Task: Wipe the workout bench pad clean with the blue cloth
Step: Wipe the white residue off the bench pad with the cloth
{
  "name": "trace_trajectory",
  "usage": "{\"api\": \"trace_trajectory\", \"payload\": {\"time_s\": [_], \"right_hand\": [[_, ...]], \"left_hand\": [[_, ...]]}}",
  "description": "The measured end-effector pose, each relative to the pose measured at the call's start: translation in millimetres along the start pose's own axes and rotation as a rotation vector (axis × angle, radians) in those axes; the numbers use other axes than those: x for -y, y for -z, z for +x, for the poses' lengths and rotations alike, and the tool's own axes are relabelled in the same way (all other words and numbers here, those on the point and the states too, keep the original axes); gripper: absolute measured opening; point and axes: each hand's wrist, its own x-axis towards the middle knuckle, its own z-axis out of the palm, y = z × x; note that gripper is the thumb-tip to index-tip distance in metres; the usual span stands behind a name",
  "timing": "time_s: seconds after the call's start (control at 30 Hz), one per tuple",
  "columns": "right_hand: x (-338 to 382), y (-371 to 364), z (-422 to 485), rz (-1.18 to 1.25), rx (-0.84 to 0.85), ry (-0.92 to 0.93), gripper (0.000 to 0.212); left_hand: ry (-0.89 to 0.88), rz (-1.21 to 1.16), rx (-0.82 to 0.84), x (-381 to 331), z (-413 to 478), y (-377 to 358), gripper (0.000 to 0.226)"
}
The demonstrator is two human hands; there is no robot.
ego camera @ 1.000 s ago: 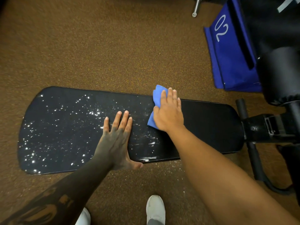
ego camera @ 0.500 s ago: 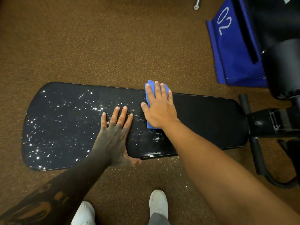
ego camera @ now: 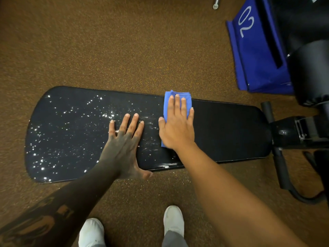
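Note:
The long black bench pad (ego camera: pixel 227 132) lies across the view. Its left half is speckled with white droplets, and its right half looks plain and dark. My right hand (ego camera: pixel 176 127) presses flat on the folded blue cloth (ego camera: pixel 168 104) near the pad's far edge, about mid-length. The cloth pokes out past my fingertips and on the left of my palm. My left hand (ego camera: pixel 124 145) rests flat on the pad beside it, fingers spread, thumb over the near edge, holding nothing.
Brown speckled carpet (ego camera: pixel 124 50) surrounds the bench. The black bench frame and footbar (ego camera: pixel 284 136) join the pad at the right. A blue bag marked 02 (ego camera: pixel 256 50) leans at the upper right beside a black padded roller (ego camera: pixel 313 72). My white shoes (ego camera: pixel 173 220) stand below.
My right hand has turned with the cloth from angled to fingers pointing straight across, and has slid a little toward the far edge. My left hand has stayed planted.

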Motion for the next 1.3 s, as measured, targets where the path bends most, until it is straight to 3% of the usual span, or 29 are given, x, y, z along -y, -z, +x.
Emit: {"api": "trace_trajectory", "payload": {"time_s": [0.17, 0.4, 0.57, 0.7, 0.8, 1.0, 1.2, 1.3], "right_hand": [[-11, -12, -62, -0.038, 0.037, 0.238, 0.075], [-2, 0, -12, -0.021, 0.025, 0.016, 0.078], [-15, -12, -67, -0.057, 0.052, 0.265, 0.076], [-40, -3, -49, -0.054, 0.062, 0.108, 0.074], [-20, -6, -48, -0.034, 0.034, 0.02, 0.074], [-14, -18, -88, -0.033, 0.014, 0.209, 0.074], [-16, -15, -82, 0.02, -0.032, -0.07, 0.072], [15, -28, -102, 0.019, -0.044, 0.01, 0.074]], "left_hand": [[-0.002, 0.002, 0.003, 3, -3, -2, 0.161], [0.006, -0.004, -0.001, 9, -5, -2, 0.159], [0.011, 0.016, -0.007, 10, -6, -4, 0.157], [0.015, 0.025, -0.022, 10, -5, -4, 0.157], [0.013, 0.026, -0.026, 11, -6, -5, 0.157], [0.018, 0.038, -0.031, 11, -7, -4, 0.156], [0.009, 0.042, -0.036, 17, -11, -3, 0.156], [0.007, 0.039, -0.046, 15, -11, -3, 0.155]]}}
